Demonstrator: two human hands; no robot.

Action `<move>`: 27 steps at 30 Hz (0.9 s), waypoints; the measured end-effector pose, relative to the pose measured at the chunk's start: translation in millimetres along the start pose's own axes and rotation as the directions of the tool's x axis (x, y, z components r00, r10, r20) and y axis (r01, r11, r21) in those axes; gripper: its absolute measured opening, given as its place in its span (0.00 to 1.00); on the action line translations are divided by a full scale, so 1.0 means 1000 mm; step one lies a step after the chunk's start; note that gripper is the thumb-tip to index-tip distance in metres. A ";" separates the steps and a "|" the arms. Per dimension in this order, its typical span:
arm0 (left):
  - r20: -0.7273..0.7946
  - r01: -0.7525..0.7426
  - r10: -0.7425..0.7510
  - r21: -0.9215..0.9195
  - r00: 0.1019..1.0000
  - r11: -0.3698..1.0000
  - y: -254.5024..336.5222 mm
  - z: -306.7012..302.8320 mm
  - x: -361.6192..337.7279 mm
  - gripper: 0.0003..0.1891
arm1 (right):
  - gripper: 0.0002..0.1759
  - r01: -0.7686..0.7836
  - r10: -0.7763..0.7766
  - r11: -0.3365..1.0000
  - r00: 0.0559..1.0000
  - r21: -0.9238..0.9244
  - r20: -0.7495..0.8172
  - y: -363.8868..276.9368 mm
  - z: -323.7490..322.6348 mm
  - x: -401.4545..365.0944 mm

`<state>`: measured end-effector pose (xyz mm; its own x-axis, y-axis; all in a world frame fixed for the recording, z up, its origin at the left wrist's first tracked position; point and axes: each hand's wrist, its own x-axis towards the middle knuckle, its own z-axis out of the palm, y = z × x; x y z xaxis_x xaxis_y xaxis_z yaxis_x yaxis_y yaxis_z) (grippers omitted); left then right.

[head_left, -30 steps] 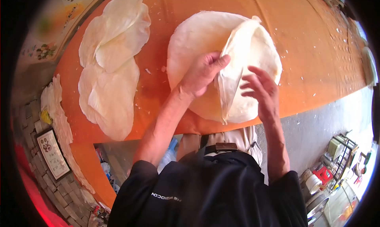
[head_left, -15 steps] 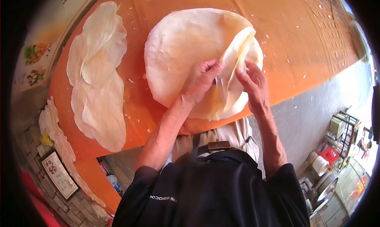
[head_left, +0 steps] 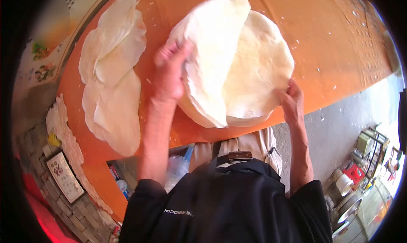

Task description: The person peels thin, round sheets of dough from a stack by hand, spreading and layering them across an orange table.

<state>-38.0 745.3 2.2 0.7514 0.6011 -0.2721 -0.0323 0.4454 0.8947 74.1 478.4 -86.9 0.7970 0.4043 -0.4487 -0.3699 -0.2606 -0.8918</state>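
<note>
A round stack of thin pale flatbread sheets (head_left: 258,65) lies before me on the orange table. Its top sheet (head_left: 214,39) is folded over toward the left, leaving the layer beneath bare on the right side. My left hand (head_left: 171,69), a little blurred, is closed on the left edge of that folded sheet. At the lower right rim of the stack is my right hand (head_left: 291,99), thumb over the edge and fingers curled round it. Left of the stack, separate folded sheets (head_left: 112,77) lie overlapping in a long row.
Small pale crumbs dot the orange tabletop (head_left: 326,52). More sheets (head_left: 68,133) hang along its left edge. A framed sign (head_left: 65,177) stands against brickwork at lower left. On the floor to the right are a rack (head_left: 373,141), a red item (head_left: 354,173) and basins (head_left: 349,209).
The gathered top sheet has been spread open and folded leftward. My left hand has moved left and up to the stack's left edge; my right hand has moved right and down to its rim.
</note>
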 end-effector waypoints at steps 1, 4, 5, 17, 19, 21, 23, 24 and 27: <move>-0.003 -0.043 0.044 0.064 0.999 0.997 0.021 -0.012 0.005 0.10 | 0.16 -0.015 0.014 1.000 1.000 0.023 0.015 0.003 -0.001 0.001; -0.070 -0.284 0.319 0.309 0.945 0.908 0.104 -0.008 -0.005 0.13 | 0.17 -0.028 0.024 0.998 0.998 0.064 0.065 0.012 -0.004 0.009; -0.207 -0.396 0.492 0.374 0.846 0.839 0.122 -0.008 -0.010 0.15 | 0.18 -0.034 0.029 0.997 0.997 0.064 0.074 0.013 -0.005 0.009; -0.847 -0.158 0.105 0.025 0.521 0.987 0.074 -0.250 -0.238 0.24 | 0.24 -0.067 0.067 0.997 0.998 -0.024 0.021 0.009 -0.007 0.010; -0.834 -0.140 -0.068 -0.171 0.547 0.975 0.002 -0.286 -0.274 0.21 | 0.23 -0.073 0.074 0.997 0.997 -0.019 0.020 0.007 -0.005 0.008; -0.931 0.126 -0.202 -0.171 0.304 0.977 -0.057 -0.305 -0.309 0.19 | 0.22 -0.083 0.083 0.997 0.996 -0.006 0.029 0.002 -0.002 0.006; -0.982 0.302 0.028 0.085 0.187 0.949 -0.072 -0.309 -0.313 0.16 | 0.23 0.100 -0.095 0.993 0.992 -0.068 0.078 -0.003 0.002 0.001; -0.979 0.400 0.146 0.191 0.141 0.896 -0.077 -0.309 -0.312 0.14 | 0.23 0.189 -0.178 0.977 0.978 -0.101 0.104 -0.006 0.006 -0.002; -0.773 0.115 0.341 0.466 0.535 0.877 -0.040 -0.206 -0.221 0.13 | 0.24 0.243 -0.233 0.965 0.967 -0.095 0.105 -0.044 0.041 -0.017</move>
<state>-338.6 731.7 -46.1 -0.1185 0.9863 -0.1147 0.3650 0.1506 0.9188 57.1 519.2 -42.4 0.8066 0.5437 -0.2319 -0.1177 -0.2367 -0.9644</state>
